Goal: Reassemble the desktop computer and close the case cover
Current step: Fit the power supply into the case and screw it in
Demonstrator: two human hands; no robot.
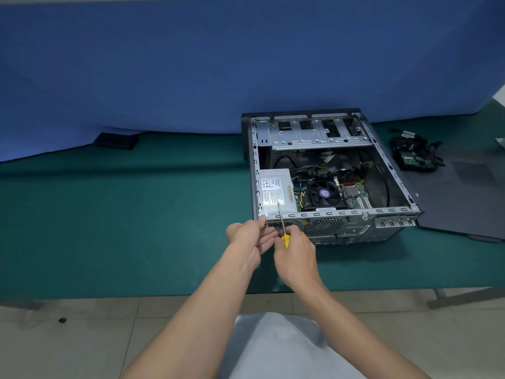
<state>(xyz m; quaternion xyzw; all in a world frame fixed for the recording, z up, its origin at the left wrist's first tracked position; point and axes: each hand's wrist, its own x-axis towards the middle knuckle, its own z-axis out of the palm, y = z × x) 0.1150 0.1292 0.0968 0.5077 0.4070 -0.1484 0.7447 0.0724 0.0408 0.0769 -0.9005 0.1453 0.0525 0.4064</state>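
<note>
Right grip point(296, 258) clenches the screwdriver point(286, 240), left grip point(247, 236) pinches the case point(352, 225) at its near-left corner edge, green table point(136, 214) spreading leftward.

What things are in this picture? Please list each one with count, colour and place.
table: 1, green, centre
cloth: 1, blue, behind the table
case: 1, black and silver, open, on the table
power supply: 1, silver, case's near-left corner
fan: 1, black, inside the case
cover: 1, dark grey, flat, right of the case
cables: 1 bundle, black, far right
box: 1, black, far left
floor: 1, pale tiles, nearest
screwdriver: 1, yellow handle, held, tip up
left hand: 1, at the case's near-left corner
right hand: 1, grips the screwdriver
</note>
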